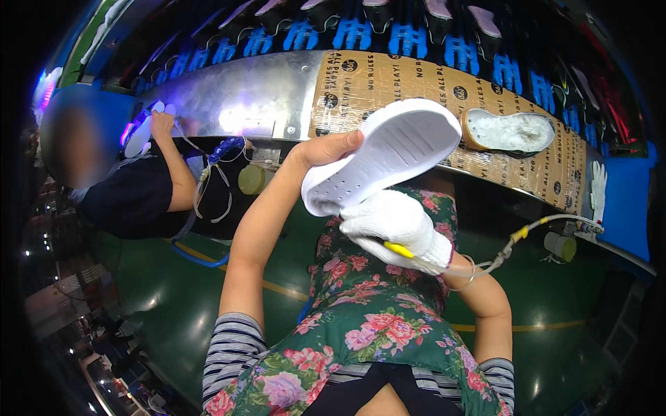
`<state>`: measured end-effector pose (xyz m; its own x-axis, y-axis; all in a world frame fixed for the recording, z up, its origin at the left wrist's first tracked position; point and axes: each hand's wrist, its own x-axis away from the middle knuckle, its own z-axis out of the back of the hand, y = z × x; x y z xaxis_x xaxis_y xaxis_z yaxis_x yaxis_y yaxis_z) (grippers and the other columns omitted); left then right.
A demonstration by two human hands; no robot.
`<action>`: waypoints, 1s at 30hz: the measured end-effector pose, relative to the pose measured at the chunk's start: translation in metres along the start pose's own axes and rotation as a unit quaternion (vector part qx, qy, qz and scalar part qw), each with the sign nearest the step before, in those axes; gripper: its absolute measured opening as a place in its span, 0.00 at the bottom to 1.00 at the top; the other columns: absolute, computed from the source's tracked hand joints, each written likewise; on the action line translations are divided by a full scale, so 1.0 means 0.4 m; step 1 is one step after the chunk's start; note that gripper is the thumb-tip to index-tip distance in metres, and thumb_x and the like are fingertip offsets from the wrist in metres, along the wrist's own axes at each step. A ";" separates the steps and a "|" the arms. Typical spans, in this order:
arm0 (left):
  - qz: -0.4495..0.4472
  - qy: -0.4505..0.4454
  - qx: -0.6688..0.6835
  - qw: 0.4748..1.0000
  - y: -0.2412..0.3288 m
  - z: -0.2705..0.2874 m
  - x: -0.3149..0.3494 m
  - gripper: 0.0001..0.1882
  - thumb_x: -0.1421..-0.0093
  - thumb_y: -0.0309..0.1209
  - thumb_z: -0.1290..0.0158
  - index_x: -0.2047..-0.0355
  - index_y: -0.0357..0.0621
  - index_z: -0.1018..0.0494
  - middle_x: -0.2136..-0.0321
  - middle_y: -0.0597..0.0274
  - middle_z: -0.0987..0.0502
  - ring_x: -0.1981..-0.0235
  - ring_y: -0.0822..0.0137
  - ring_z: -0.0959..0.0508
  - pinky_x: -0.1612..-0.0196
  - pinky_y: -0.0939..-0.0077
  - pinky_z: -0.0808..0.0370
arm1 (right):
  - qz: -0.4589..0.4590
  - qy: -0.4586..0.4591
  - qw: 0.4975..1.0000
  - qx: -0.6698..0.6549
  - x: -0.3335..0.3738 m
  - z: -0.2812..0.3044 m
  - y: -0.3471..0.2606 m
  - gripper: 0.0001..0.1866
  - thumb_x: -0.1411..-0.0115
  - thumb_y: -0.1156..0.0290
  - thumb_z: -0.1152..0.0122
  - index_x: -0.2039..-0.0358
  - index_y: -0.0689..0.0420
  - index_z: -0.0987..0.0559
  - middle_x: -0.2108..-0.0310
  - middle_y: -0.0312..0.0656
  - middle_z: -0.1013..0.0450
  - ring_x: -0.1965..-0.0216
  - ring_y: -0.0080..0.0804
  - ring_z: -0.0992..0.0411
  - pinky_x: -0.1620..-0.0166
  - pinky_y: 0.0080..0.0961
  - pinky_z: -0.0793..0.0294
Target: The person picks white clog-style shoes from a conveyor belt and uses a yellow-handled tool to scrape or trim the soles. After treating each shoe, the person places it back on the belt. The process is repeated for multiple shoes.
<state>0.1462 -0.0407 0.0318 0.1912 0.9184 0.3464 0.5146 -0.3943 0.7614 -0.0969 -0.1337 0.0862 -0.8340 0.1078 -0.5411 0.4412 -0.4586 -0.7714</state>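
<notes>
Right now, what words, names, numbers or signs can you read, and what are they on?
Brown cardboard: black words and round marks, repeated; some are readable, but I won't copy printing.
White sole in the left hand: grooves and small holes, no words I can make out.
Pale shoe piece on the cardboard: none I can make out.
Dim left background: too small and blurred.

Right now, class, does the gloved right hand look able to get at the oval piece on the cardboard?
Probably yes: the space right of the white sole looks open towards the oval piece, though the right hand is at the sole's lower end.
</notes>
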 end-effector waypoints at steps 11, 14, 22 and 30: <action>-0.241 0.075 0.240 0.937 -0.012 0.061 -0.145 0.51 0.29 0.73 0.73 0.32 0.38 0.34 0.57 0.40 0.18 0.61 0.45 0.14 0.60 0.52 0.13 | -0.376 0.227 0.816 -0.375 0.008 0.052 0.034 0.12 0.36 0.80 0.31 0.52 0.63 0.13 0.55 0.43 0.15 0.55 0.27 0.18 0.49 0.24 0.19; -0.365 0.157 0.287 0.872 -0.048 0.085 -0.149 0.28 0.22 0.45 0.61 0.32 0.37 0.35 0.43 0.41 0.21 0.44 0.46 0.18 0.38 0.47 0.21 | -0.361 0.325 0.764 -0.424 0.031 0.034 0.090 0.13 0.35 0.80 0.33 0.50 0.64 0.14 0.53 0.43 0.15 0.58 0.25 0.20 0.55 0.21 0.20; -0.307 0.123 0.412 0.849 -0.214 -0.050 0.127 0.57 0.36 0.78 0.62 0.21 0.49 0.48 0.24 0.45 0.41 0.28 0.34 0.36 0.29 0.25 0.42 | -0.395 0.324 0.731 -0.453 0.042 -0.015 0.099 0.13 0.34 0.79 0.34 0.50 0.64 0.14 0.53 0.43 0.15 0.59 0.25 0.20 0.56 0.21 0.21; -0.195 0.083 0.512 0.832 -0.341 -0.187 0.098 0.50 0.38 0.63 0.46 0.27 0.40 0.39 0.36 0.36 0.28 0.40 0.30 0.24 0.46 0.28 0.21 | -0.392 0.249 0.803 -0.373 0.015 -0.015 0.056 0.12 0.35 0.79 0.31 0.51 0.63 0.13 0.58 0.40 0.15 0.64 0.22 0.21 0.59 0.19 0.20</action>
<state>0.0212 0.0466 -0.0175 -0.2319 0.9195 0.3175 0.9693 0.2457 -0.0035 -0.0899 -0.1381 0.0638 -0.7981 0.5309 0.2850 0.0764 0.5582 -0.8262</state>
